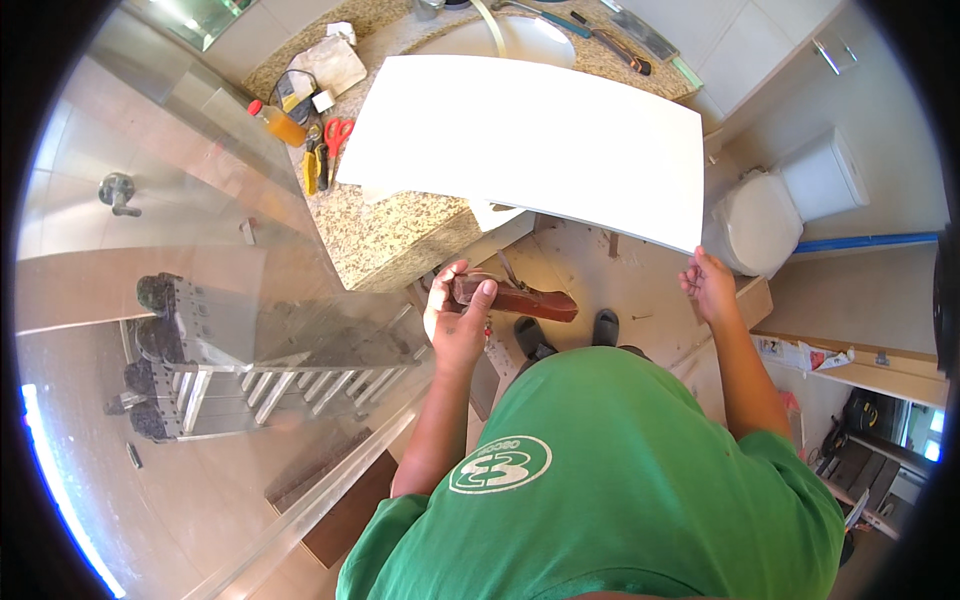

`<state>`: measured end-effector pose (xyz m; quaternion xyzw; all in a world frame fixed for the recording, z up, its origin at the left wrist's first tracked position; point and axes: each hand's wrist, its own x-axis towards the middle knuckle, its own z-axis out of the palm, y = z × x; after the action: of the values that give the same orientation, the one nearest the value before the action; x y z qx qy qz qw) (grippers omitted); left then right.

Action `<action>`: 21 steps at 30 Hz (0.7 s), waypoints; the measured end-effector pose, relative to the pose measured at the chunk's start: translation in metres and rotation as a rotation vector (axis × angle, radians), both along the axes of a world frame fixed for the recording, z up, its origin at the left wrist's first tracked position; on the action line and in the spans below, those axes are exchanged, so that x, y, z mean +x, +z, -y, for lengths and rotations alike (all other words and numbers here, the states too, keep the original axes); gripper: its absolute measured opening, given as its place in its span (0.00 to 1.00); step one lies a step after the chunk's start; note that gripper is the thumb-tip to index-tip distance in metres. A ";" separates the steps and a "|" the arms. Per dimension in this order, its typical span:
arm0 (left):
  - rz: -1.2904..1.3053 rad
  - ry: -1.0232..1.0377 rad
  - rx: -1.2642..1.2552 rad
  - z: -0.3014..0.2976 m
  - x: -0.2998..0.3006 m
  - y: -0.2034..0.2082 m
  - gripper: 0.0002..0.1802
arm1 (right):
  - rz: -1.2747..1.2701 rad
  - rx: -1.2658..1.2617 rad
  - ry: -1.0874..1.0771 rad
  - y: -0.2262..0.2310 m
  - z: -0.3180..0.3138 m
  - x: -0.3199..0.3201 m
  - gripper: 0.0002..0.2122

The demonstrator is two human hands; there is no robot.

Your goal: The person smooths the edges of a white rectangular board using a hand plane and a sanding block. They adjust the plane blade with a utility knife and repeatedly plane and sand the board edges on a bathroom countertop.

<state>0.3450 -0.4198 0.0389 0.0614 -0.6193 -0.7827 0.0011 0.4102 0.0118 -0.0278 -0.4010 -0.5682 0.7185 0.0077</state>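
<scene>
A large white panel point(540, 140) lies across the granite counter, its near right corner jutting past the counter's edge. My left hand point(458, 310) is wrapped round a reddish-brown wooden hand plane point(530, 302), held in front of my body below the panel. At that jutting corner, my right hand point(708, 285) has its fingers curled and the fingertips pinching the panel's edge. Part of the sink point(540, 40) shows behind the panel; the rest is covered.
Red-handled scissors point(338, 132), yellow-handled pliers point(311, 170) and an orange drink bottle point(278, 124) crowd the left of the granite counter point(375, 235). A toilet point(760, 220) stands right. A stepladder point(260, 370) is at left by a glass partition. More tools lie behind the panel.
</scene>
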 end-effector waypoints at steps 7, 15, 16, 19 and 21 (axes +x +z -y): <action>0.034 0.006 0.087 -0.001 -0.004 -0.001 0.27 | -0.014 0.691 0.418 0.012 0.062 0.019 0.18; -0.021 -0.126 0.111 -0.035 -0.013 0.017 0.25 | -0.584 0.992 1.107 0.093 0.130 -0.023 0.28; -0.035 -0.134 0.122 -0.039 -0.015 0.021 0.24 | -0.453 0.854 1.163 0.100 0.132 -0.026 0.30; -0.080 -0.150 0.135 -0.047 -0.022 0.034 0.24 | -0.253 0.610 1.190 0.113 0.139 -0.027 0.33; -0.102 -0.173 0.124 -0.052 -0.025 0.043 0.24 | -0.335 0.706 1.104 0.117 0.142 -0.026 0.33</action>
<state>0.3199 -0.3677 0.0814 -0.0323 -0.5720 -0.8187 -0.0390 0.3837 -0.1300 0.0893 0.0913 -0.8817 0.4407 -0.1417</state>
